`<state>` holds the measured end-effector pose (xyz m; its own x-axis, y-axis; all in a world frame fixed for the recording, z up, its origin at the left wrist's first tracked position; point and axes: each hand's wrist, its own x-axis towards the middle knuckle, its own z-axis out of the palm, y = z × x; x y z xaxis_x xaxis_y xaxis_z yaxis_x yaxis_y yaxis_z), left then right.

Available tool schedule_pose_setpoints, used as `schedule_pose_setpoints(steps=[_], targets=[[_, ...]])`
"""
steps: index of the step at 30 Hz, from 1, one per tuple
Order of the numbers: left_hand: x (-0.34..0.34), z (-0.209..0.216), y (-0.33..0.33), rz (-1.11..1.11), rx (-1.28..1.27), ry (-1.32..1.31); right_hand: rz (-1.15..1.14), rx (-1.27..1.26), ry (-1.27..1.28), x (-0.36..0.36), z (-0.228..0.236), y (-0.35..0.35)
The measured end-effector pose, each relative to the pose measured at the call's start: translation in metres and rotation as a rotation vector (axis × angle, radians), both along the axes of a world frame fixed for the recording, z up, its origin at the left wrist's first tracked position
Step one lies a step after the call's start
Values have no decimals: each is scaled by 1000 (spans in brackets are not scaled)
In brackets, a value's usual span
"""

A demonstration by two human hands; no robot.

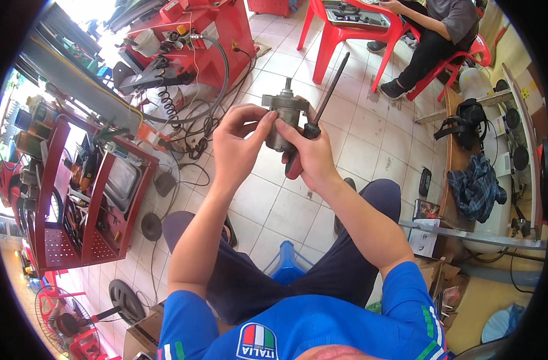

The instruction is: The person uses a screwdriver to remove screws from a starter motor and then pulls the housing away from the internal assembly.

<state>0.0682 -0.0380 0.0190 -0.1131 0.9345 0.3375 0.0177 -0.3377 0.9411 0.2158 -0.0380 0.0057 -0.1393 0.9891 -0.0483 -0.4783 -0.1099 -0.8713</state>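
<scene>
A small metal starter motor [278, 133] with a cylindrical body, a flanged end and a short shaft pointing up is held in front of me, above the floor between my knees. My left hand [242, 133] grips its left side, thumb and fingers closed against the casing. From the right, my right hand [316, 155] holds the motor with the thumb pressed on its body. The same hand also clasps a screwdriver [332, 91] with a red and black handle, its long shank slanting up to the right, apart from the motor. Fingers behind the motor are partly hidden.
Red tool cart [87, 240] with tools stands at left. Behind it are a red machine [217, 45] and cables on the tiled floor [274, 216]. Another person sits at far right near a red plastic chair [340, 36] bearing a tray. A blue stool [287, 264] is beneath me.
</scene>
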Motion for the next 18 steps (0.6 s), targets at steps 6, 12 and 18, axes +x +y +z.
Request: schedule_pose_setpoints(steps=[6, 12, 18], targets=[[-2, 0, 1, 16, 27, 22, 10, -8, 10, 1, -1, 0], [-1, 5, -1, 20, -25, 15, -3, -8, 8, 0, -2, -1], [-1, 1, -1, 15, 20, 16, 28, -27, 17, 1, -3, 0]])
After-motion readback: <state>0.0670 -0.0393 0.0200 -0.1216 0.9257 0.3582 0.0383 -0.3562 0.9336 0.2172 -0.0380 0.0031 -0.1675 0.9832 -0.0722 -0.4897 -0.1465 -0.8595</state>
